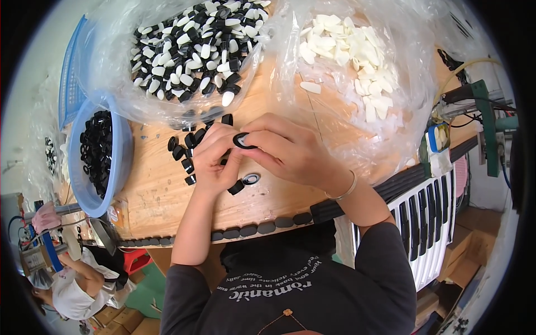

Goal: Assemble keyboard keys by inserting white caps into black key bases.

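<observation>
My right hand (285,148) pinches a small black ring-shaped piece (243,141) between thumb and fingers. A pale spot shows inside the ring. My left hand (214,157) is closed right beside it, its thumb close to the ring's edge. What its curled fingers hold, if anything, is hidden. Around my left hand lie several loose black caps (187,165) on the wooden table (151,190). Just below my hands are another black cap (235,187) and a silver-centred ring (251,178).
A clear plastic bag of black caps with white oval pieces (195,50) lies at the far left. Another bag holds cream-white flat pieces (357,56). At left stands a blue basin of black parts (128,148). Black pads (268,228) line the table's near edge. Another person (84,279) sits lower left.
</observation>
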### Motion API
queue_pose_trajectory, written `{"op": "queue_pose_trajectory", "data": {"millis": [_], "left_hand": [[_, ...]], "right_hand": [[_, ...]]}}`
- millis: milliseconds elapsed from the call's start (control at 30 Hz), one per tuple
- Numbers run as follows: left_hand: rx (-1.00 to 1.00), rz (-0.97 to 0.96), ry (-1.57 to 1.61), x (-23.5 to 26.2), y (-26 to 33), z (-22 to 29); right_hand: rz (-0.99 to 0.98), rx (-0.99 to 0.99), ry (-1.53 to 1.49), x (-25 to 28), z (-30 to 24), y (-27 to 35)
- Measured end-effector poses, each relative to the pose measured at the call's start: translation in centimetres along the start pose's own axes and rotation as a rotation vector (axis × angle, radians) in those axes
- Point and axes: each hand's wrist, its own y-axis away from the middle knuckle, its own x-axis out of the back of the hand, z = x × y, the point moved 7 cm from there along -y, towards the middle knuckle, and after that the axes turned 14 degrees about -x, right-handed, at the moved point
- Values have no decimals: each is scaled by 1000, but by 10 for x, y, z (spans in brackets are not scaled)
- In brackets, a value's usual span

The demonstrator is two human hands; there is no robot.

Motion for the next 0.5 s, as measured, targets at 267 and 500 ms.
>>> {"op": "queue_pose_trajectory", "data": {"millis": [267, 500], "left_hand": [[68, 169, 37, 3, 9, 1], [-9, 269, -289, 2, 5, 19]], "right_hand": [[82, 62, -21, 0, -2, 1], [143, 34, 14, -2, 3, 4]]}}
